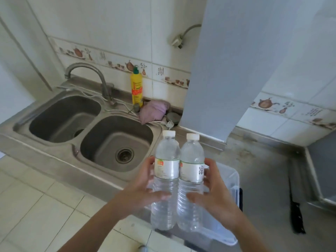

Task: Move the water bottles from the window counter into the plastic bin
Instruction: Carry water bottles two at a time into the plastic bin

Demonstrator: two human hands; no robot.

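Head view: left hand [145,186] grasps left bottle [166,179], right hand [214,193] grasps right bottle [191,180], both upright, touching, above clear bin [231,180]. Carry step; next, lower in, release.

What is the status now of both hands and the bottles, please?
Left hand grips left water bottle, right hand grips right water bottle. Both upright, side by side, over clear plastic bin. Nothing in the way.

Single head-worn view, looking forward and steeply down, close above the double sink [101,128], wide angle catching tiled wall behind the sink, grey counter right of it, floor below
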